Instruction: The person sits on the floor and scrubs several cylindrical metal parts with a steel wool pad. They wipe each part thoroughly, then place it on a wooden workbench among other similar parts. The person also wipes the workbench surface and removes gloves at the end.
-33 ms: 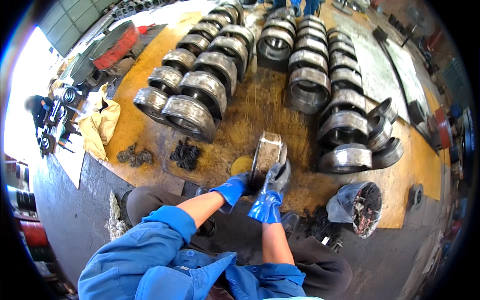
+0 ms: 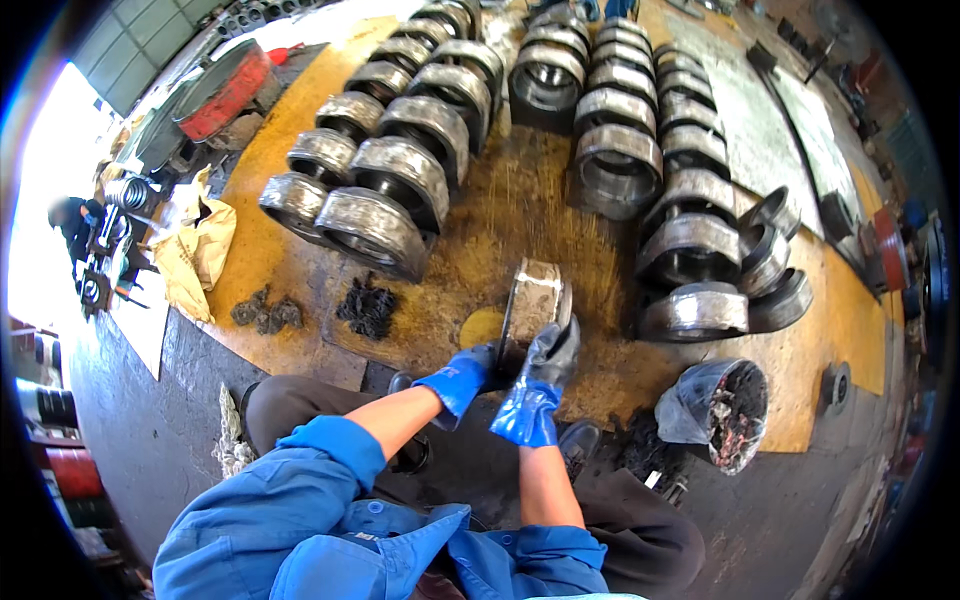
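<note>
Left hand point(image 2: 468, 374) on one side, right hand point(image 2: 546, 362) on the other, and they've got a metal ring point(image 2: 533, 300) up on edge! Beyond, rings point(image 2: 402, 165) line the stained board point(image 2: 505, 215); a scrap-filled plastic bag point(image 2: 688, 408) sits right.

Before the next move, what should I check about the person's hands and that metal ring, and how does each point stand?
1. Left hand on the metal ring: ok, gloved, at its lower left.
2. Right hand on it: ok, gloved, at its right side.
3. Grip firm: cannot tell; pictures don't show pressure.
4. Ring's lower edge supported: cannot tell; partly hidden by the hands.
5. Ring apart from the rows of rings: ok.
6. Forearms covered: not ok, bare between glove cuffs and blue sleeves.
</note>
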Action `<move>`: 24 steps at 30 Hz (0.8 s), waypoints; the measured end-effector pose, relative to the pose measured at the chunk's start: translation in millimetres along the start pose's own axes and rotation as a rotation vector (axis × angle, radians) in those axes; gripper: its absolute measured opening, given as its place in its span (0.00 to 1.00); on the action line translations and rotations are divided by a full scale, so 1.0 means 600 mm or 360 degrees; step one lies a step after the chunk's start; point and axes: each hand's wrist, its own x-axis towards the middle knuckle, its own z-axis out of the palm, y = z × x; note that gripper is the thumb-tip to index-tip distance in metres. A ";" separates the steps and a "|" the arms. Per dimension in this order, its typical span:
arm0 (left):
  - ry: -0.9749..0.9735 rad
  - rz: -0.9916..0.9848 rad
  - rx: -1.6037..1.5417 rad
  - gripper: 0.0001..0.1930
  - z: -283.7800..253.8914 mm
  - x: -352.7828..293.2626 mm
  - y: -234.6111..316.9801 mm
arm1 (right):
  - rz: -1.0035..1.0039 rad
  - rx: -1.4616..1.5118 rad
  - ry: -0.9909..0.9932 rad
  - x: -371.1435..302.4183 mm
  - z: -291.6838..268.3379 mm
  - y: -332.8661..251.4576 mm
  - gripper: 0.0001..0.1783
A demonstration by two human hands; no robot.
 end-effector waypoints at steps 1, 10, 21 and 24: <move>0.0080 -0.0117 -0.0031 0.27 -0.027 -0.020 0.037 | -0.0025 0.0018 0.0066 0.009 0.011 0.003 0.30; -0.0054 -0.0181 -0.0149 0.19 0.054 0.033 0.000 | -0.0226 0.0038 0.0051 0.064 0.007 0.016 0.29; 0.0015 -0.0244 -0.0551 0.26 0.107 0.196 -0.065 | -0.0748 -0.0010 0.0025 0.340 -0.013 0.087 0.14; 0.0049 -0.0235 -0.0860 0.29 0.138 0.218 -0.102 | -0.0013 0.0357 -0.0193 0.267 -0.041 0.144 0.12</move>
